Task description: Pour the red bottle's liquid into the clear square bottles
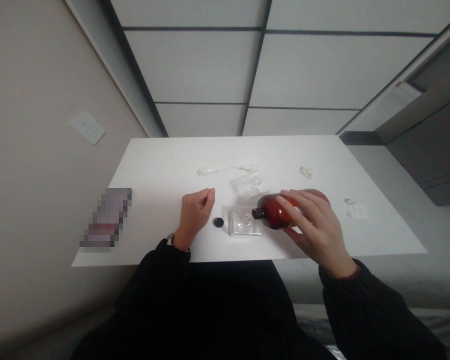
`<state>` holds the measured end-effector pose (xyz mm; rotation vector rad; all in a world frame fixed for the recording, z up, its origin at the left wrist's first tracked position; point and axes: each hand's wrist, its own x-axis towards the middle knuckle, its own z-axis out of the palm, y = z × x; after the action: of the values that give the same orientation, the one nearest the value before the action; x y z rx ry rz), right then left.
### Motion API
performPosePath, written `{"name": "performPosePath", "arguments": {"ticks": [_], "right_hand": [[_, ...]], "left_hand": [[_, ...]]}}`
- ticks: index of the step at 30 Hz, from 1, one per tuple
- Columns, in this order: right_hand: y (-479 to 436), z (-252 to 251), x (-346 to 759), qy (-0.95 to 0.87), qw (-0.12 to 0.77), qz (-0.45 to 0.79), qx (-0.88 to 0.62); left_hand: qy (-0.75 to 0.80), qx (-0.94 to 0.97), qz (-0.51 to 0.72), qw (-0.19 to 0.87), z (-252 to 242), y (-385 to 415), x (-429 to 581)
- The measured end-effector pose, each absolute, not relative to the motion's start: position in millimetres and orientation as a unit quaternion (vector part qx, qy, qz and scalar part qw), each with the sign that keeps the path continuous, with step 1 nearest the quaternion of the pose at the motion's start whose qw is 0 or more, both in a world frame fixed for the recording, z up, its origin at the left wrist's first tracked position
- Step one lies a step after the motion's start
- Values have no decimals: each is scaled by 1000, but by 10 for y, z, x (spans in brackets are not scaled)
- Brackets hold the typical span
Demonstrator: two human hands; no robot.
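Note:
My right hand (315, 225) is wrapped round a brown bottle (275, 211), tipped on its side with its uncapped neck pointing left. The neck is above the right part of a small clear plastic box (237, 224). Whether any liquid leaves the bottle I cannot make out. My left hand (195, 212) is closed above the table, left of the box, thumb and fingers together; anything inside it is hidden. Between that hand and the box lies a black cap (218, 222). Behind the box is a clear plastic lid-like piece (247, 185).
The white table (153, 160) stands against a wall and panelled doors. Two white, spoon-like pieces (212, 171) lie at the back. Crumpled whitish scraps (306, 172) and a clear wrapper (356, 208) are at the right. A blurred-out flat object (107, 217) is on the left edge.

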<state>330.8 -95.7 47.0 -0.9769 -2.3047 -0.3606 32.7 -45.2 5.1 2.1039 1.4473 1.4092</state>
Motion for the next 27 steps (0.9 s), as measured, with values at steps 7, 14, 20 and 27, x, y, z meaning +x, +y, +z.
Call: {"name": "performPosePath", "arguments": {"ticks": [7, 14, 20, 27], "right_hand": [[-962, 500, 3286, -869, 295, -147, -368], [-956, 497, 3306, -870, 293, -141, -370], [-961, 504, 3300, -870, 294, -150, -367], [-969, 503, 3311, -865, 292, -150, -380]], "left_hand": [[497, 715, 479, 115, 60, -456, 333], [494, 715, 480, 117, 53, -451, 330], [494, 714, 482, 118, 49, -452, 330], [493, 714, 482, 121, 62, -457, 336]]}}
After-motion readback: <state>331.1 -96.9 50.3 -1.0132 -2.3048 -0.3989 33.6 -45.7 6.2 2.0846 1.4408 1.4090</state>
